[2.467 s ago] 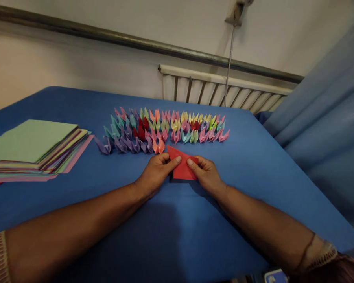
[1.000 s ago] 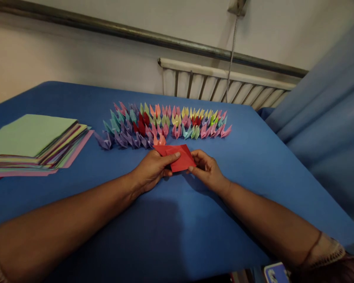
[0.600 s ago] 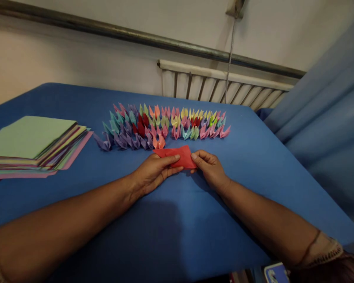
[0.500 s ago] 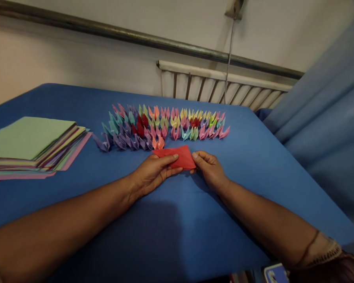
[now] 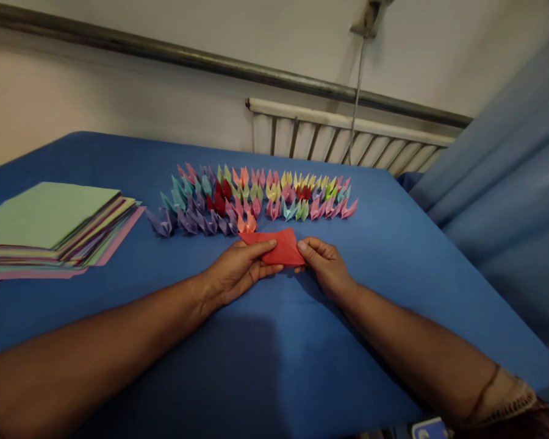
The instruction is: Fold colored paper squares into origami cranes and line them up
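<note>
A folded red paper point(image 5: 281, 248) lies on the blue table point(image 5: 274, 341) just in front of me. My left hand point(image 5: 238, 271) presses its left part with the fingers laid flat over it, thumb underneath at the near edge. My right hand point(image 5: 324, 265) pinches the paper's right corner with fingers curled. Both hands rest low on the table.
Rows of several small folded paper cranes point(image 5: 256, 198) in many colours stand just behind the red paper. A stack of coloured paper sheets point(image 5: 55, 228) lies at the left. A radiator point(image 5: 348, 143) and a pipe run along the wall. A blue curtain point(image 5: 507, 183) hangs at the right.
The red paper went from a raised triangle shape to a flatter, wider fold pressed on the table. Both hands stayed on it, shifting slightly.
</note>
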`<state>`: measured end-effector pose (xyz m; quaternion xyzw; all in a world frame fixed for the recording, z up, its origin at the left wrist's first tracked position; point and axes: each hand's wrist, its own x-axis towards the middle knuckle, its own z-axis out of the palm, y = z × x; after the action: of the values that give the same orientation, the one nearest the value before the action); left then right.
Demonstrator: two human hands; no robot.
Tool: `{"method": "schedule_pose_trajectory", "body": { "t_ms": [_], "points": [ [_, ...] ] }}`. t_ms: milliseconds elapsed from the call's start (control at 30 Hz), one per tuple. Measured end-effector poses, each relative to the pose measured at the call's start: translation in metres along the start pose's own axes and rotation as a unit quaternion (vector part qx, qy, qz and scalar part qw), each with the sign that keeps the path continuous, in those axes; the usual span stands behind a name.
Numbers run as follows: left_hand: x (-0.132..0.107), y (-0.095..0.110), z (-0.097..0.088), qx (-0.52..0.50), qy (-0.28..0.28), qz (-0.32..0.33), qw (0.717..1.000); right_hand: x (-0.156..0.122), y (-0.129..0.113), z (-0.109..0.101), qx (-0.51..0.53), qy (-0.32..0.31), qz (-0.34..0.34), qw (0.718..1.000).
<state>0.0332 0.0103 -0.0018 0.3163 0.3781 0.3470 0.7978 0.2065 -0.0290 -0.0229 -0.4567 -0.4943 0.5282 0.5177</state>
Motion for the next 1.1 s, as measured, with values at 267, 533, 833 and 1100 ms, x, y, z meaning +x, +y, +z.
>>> {"method": "schedule_pose_trajectory", "body": {
  "t_ms": [267,533,833,1100],
  "points": [
    [0.0026,-0.0001,-0.0031,-0.007,-0.010,-0.002,1.000,-0.0005,-0.0002,0.0007,-0.027,-0.008,-0.009,1.000],
    [0.0017,0.0016,-0.0029,-0.009,-0.007,-0.014,1.000,0.0009,0.0037,0.0026,-0.035,-0.003,-0.019,0.999],
    [0.0014,0.0038,-0.0028,-0.020,0.003,-0.026,0.999,-0.0010,0.0020,0.0065,-0.013,-0.022,-0.022,0.999],
    [0.0034,0.0041,-0.0064,-0.035,0.004,-0.028,0.999,-0.0040,0.0034,0.0075,-0.011,-0.036,-0.028,0.999]
  ]
}}
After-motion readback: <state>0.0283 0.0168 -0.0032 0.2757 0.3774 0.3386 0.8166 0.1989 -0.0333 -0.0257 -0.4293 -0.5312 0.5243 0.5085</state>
